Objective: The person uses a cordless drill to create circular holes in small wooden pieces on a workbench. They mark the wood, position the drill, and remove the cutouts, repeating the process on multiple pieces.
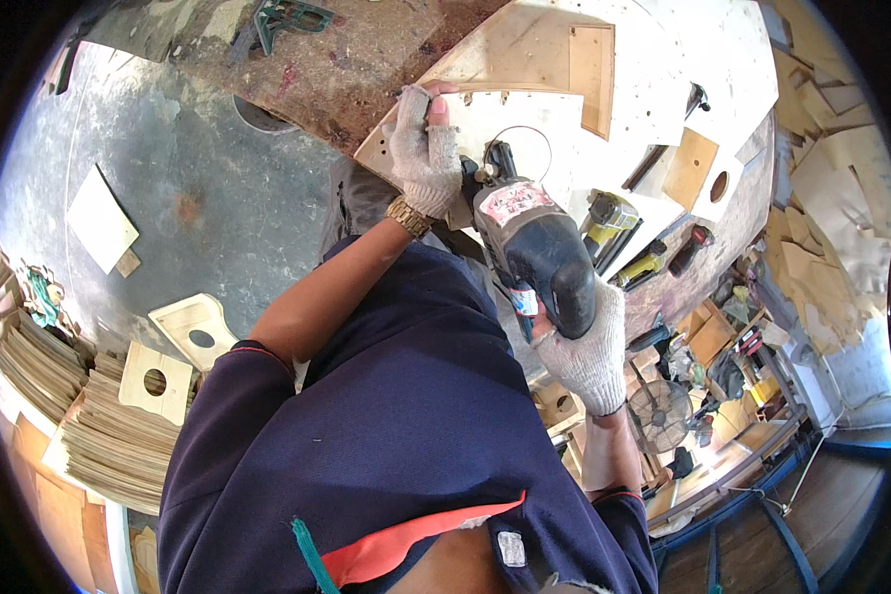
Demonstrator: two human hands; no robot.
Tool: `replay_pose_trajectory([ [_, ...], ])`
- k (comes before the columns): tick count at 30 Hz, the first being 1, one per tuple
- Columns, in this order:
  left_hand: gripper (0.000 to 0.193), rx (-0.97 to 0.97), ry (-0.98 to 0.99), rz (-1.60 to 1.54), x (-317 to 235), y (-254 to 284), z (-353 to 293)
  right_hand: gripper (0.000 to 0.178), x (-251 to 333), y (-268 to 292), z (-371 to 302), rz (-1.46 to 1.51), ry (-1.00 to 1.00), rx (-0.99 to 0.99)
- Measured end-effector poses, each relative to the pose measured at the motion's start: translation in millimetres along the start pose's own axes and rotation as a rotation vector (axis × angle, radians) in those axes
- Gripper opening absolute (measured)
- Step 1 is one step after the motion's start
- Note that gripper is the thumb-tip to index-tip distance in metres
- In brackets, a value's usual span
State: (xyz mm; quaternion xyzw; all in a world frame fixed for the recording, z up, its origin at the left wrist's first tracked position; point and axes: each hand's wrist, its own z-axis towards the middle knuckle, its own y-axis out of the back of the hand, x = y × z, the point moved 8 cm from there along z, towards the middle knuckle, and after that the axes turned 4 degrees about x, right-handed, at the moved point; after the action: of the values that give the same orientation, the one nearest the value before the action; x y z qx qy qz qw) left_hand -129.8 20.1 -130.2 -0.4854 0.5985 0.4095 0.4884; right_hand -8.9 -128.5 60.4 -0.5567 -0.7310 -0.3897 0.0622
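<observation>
Plywood panel (485,124) pinned under gloved left hand (422,158), right hand (589,351) grip wrapped around red-labelled black jigsaw (534,252)

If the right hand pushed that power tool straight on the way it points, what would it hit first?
Probably the plywood panel that the left hand steadies; the tool in the right hand points at it, though depth is unclear.

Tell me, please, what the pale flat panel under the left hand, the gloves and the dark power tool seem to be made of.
Pale flat panel: probably plywood, unfinished; light grain and a layered-looking edge.
White gloves, left hand and right hand: knitted fabric, likely cotton; ribbed weave shows.
Dark power tool: body looks like moulded plastic, slightly glossy; the metal parts cannot be told.
</observation>
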Motion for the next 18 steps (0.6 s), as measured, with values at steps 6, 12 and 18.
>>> replay_pose_trajectory([
  [6, 0.03, -0.023, -0.046, 0.04, 3, 1, 1, 0.046, -14, -4, -8, -0.067, -0.005, -0.033],
  [12, 0.033, -0.014, -0.03, 0.052, 2, 3, -1, 0.056, -16, -8, -10, -0.009, -0.086, -0.005],
  [18, 0.035, -0.117, -0.076, 0.152, -7, 9, -8, 0.053, -8, -6, -8, -0.072, 0.005, -0.048],
])
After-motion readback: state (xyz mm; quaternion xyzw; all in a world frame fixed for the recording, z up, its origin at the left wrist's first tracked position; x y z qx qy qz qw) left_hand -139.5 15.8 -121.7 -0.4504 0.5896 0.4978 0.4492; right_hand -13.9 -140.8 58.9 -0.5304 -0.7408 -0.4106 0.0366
